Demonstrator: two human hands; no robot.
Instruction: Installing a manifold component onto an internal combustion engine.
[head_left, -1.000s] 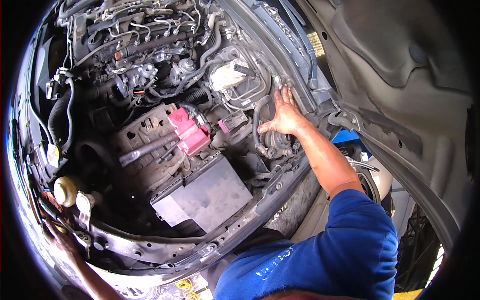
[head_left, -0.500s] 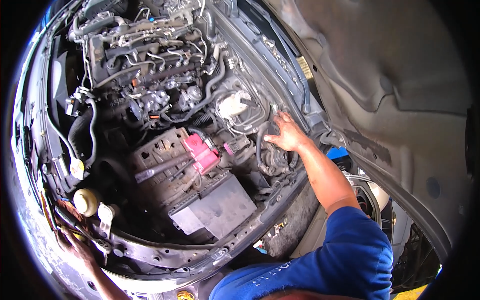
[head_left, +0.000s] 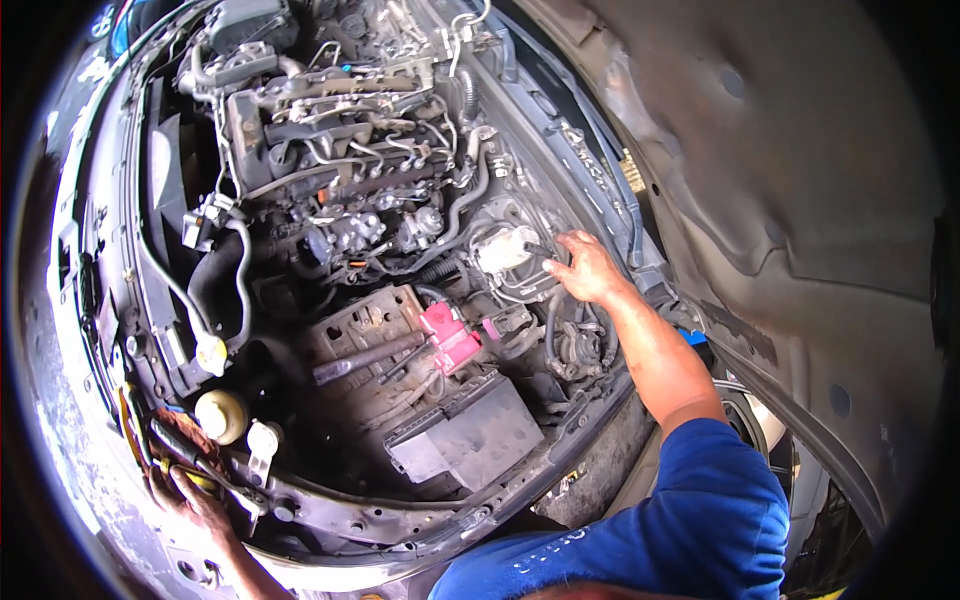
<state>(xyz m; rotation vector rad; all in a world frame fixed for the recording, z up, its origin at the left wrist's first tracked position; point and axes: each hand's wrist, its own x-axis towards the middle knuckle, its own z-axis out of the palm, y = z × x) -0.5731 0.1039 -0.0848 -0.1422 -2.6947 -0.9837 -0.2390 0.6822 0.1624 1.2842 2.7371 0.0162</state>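
Note:
My right hand reaches over the far right of a car's engine bay, thumb and fingers apart and nothing in it. Its fingertips are close to the white fluid reservoir; whether they touch the parts beside it, I cannot tell. At the front left, my left hand lies on the car's front edge with its fingers stretched out. Just beyond those fingers is a dark-handled tool, among other slim items. Part of the left hand's fingers is in shade.
The engine fills the far side. A red plastic cover and a long-handled tool lie around the metal tray. Nearer is a black box. A cream cap stands front left. The raised hood overhangs the right.
The view has shifted, so the engine bay appears further right and lower. My right hand has moved nearer the white reservoir. My left hand stays at the front edge.

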